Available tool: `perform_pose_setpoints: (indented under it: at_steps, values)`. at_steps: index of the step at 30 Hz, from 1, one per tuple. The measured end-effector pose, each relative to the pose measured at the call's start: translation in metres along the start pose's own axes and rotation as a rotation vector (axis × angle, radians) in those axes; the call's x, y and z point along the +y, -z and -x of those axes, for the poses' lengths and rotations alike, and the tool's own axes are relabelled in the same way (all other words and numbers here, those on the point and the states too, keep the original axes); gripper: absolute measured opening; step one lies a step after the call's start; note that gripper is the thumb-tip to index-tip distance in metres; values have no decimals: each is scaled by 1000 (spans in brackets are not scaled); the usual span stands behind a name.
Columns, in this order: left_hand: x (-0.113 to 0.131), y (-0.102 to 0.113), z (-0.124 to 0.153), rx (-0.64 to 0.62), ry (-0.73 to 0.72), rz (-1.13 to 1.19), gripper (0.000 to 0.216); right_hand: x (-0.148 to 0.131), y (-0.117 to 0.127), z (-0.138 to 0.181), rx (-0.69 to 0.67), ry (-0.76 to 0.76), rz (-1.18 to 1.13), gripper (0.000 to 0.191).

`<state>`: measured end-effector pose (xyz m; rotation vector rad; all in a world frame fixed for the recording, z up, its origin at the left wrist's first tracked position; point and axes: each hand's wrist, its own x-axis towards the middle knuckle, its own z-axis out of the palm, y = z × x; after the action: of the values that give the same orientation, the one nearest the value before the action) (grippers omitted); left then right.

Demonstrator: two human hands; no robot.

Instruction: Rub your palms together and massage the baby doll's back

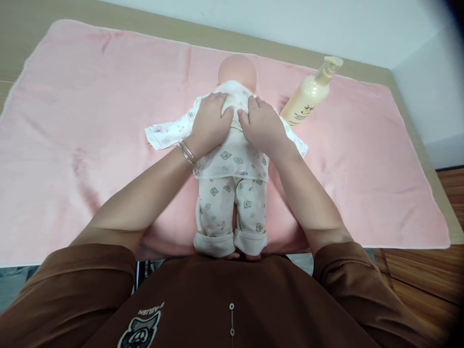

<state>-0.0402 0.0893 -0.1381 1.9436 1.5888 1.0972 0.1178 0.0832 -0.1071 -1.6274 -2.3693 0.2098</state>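
Tabletop (163,21) under pink blanket (90,96); doll (232,162) lies near to far, head (237,70) farthest — left hand (212,118) and right hand (263,121) rest flat on its upper body, slightly apart.

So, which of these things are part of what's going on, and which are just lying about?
In use:
Clothed doll, with the left hand and right hand resting on its upper body
Pink blanket, spread under the doll

Apparently just there:
Pump bottle, beside the doll, untouched; whether it's needed, I can't tell
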Motion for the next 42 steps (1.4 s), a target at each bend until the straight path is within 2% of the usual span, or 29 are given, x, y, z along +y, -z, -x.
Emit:
perform_pose_setpoints:
  at_steps: [2,5,7,9,12,17,21,23,27,31,35,37,40,42]
  values:
    - [-12,-2,-6,16,57,15,20,-10,4,7,21,33,32,55]
    - [-22,-7,-10,58,46,17,23,-12,9,6,4,21,38,48]
    - [-25,-10,-9,84,35,12,26,-4,10,0,-26,-40,15,47]
    - [-24,-11,-8,86,47,12,29,9,8,-9,-39,-80,-19,54]
    - [-21,-11,-6,69,71,9,32,24,-1,-17,-14,-81,-57,62]
    - [-19,-10,-7,76,86,-9,31,28,-12,-20,6,-77,-50,61]
    - [-21,-11,-7,90,70,17,32,25,-3,-18,-12,-60,-40,58]
    - [-21,-11,-6,96,66,9,31,21,8,-13,5,-31,-45,50]
    - [-17,-9,-5,85,64,-34,29,1,29,1,151,22,-126,39]
    - [-15,-9,-4,68,53,-41,30,-14,17,6,276,44,-102,46]
    - [-16,-10,-5,83,66,-11,29,-12,-5,1,169,53,-21,51]
    - [-17,-10,-5,86,73,5,29,-11,-4,1,141,49,-11,51]
    - [-18,-10,-5,88,58,8,29,-12,2,3,210,29,-26,51]
    - [-19,-11,-5,104,46,6,29,-14,3,4,169,5,-21,51]
